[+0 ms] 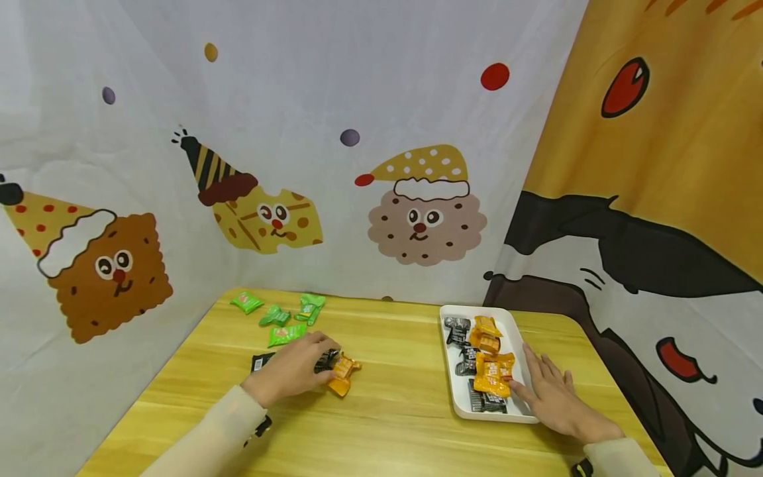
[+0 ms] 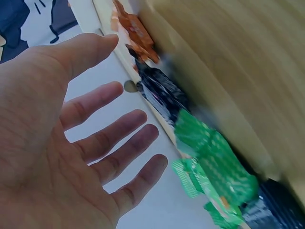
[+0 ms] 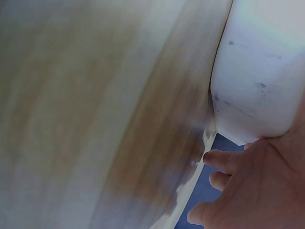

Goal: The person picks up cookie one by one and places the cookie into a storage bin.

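Note:
My left hand (image 1: 292, 368) hovers with spread, relaxed fingers over the left of the table, holding nothing. Under and beside its fingertips lie a black-wrapped candy (image 1: 326, 360) and an orange-wrapped candy (image 1: 344, 372), also in the left wrist view as an orange wrapper (image 2: 136, 33) and a black wrapper (image 2: 162, 90). Another black packet (image 1: 262, 361) shows left of the hand, partly covered. My right hand (image 1: 557, 397) rests against the right side of a white tray (image 1: 467, 412), its thumb reaching over the rim near an orange candy (image 1: 493, 374) inside.
Several green-wrapped candies (image 1: 287, 334) lie at the back left of the wooden table (image 1: 387, 391). The tray holds several black candies (image 1: 487, 401) along its left and orange ones beside them. A printed cloth (image 1: 346, 278) hangs right behind the table's back edge.

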The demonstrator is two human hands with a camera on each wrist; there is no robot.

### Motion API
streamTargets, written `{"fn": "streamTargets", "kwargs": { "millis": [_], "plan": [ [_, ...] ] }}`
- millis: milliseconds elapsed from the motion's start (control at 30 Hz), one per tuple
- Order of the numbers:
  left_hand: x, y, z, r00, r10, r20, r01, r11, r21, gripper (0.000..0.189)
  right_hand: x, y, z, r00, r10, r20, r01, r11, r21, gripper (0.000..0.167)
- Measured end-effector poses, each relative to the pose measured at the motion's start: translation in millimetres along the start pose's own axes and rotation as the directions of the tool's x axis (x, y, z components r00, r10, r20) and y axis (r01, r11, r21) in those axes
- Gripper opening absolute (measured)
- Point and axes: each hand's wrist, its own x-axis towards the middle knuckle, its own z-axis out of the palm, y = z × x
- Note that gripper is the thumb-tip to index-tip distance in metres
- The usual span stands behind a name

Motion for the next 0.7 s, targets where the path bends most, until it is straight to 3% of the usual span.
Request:
{"fn": "streamTargets", "kwargs": {
  "millis": [300,700],
  "plan": [
    [-5.2,-12.9,0.0,1.000,-0.025,0.003,0.025,0.999,-0.021,0.052,-0.9,-3,-2,1.000,0.006,0.006,-0.006,1.000,0.006,0.107],
    [-5.5,-18.6,-0.5,0.997,-0.015,0.076,0.018,0.999,-0.039,0.063,-2.4,-4,-2,1.000,0.002,0.012,-0.002,1.000,0.006,0.106]
  ]
}}
